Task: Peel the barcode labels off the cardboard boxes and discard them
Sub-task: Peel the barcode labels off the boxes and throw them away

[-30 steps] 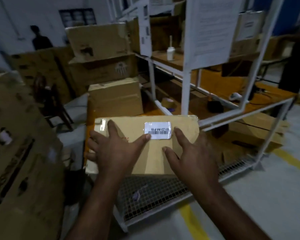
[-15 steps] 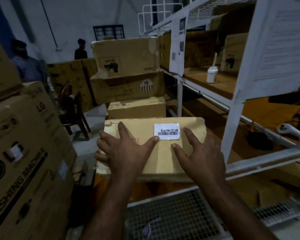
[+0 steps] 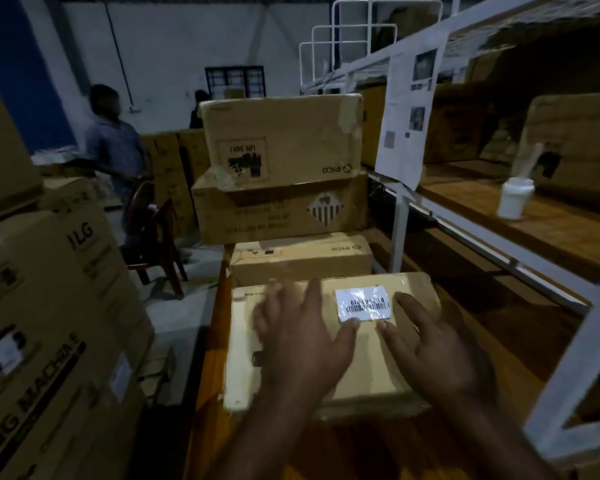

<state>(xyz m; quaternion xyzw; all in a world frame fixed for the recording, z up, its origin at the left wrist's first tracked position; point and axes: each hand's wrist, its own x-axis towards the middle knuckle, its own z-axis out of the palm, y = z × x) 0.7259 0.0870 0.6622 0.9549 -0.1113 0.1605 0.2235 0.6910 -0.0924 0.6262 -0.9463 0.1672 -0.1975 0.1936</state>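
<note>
Left hand (image 3: 298,344): flat on the box top, fingers straight and spread, gripping nothing. The fingertips are blurred, and the thumb tip touches the label's near left corner.
Right hand (image 3: 426,351): also flat and spread, holding nothing. The thumb tip is at the label's near edge and the forefinger lies just right of it.
Label (image 3: 362,303): white barcode sticker on the box top near its far edge, between the two hands. It is glossy, and I cannot tell whether any corner is lifted.
Box (image 3: 371,368): pale carton lying flat on the counter, with its left end and near edge in view.
Counter (image 3: 329,448): orange wood, with a bare strip showing nearer than the box and along its left side.
Left side: a tall LG carton (image 3: 49,323) stands beside the counter — only a narrow dark gap between them.
Right side: a slanting white rack post (image 3: 565,372) crosses close by, with open shelf space beyond the box's right edge.
Behind: a small PICO box (image 3: 302,258) sits just past the far edge; whether they touch I cannot tell. A lower carton (image 3: 278,209) and a top carton (image 3: 281,133) are stacked beyond it.
Shelf (image 3: 534,230): wooden board on the right carrying a white bottle (image 3: 515,197). A paper sheet (image 3: 409,112) hangs from the rack.
Far: a chair (image 3: 156,233) stands left of the stack on open grey floor (image 3: 174,313). A person (image 3: 115,140) stands beyond it — another is by the back wall.
</note>
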